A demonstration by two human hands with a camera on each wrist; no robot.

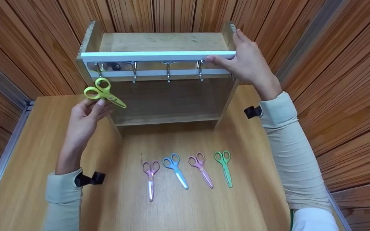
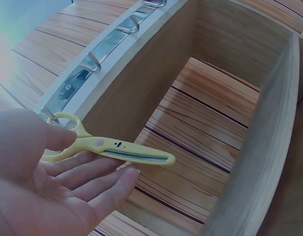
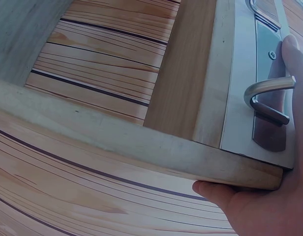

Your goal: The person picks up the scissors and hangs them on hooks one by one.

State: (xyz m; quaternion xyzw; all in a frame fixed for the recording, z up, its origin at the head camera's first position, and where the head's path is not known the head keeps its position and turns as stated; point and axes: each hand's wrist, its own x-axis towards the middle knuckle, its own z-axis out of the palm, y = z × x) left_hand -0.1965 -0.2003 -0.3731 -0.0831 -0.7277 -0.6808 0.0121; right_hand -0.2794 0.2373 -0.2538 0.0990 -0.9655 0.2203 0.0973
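My left hand (image 1: 83, 120) pinches a pair of yellow scissors (image 1: 109, 96) between thumb and fingers, blades pointing right. One finger loop (image 2: 68, 118) of the scissors is at the leftmost metal hook (image 1: 98, 70); whether the hook passes through it I cannot tell. That hook belongs to a hook rail with a white border (image 1: 153, 73) along the upper front of a wooden shelf unit (image 1: 164, 41). At the unit's right end my right hand (image 1: 251, 65) grips the corner, thumb on the rail's front. The end hook (image 3: 272, 98) beside that palm is mostly hidden in the head view.
On the wooden table (image 1: 188, 211) lie pink scissors (image 1: 150, 179), blue scissors (image 1: 176, 171), a second pink pair (image 1: 201, 170) and green scissors (image 1: 225, 168), in a row before the unit. Wood-plank panels (image 1: 178, 16) stand behind and at both sides.
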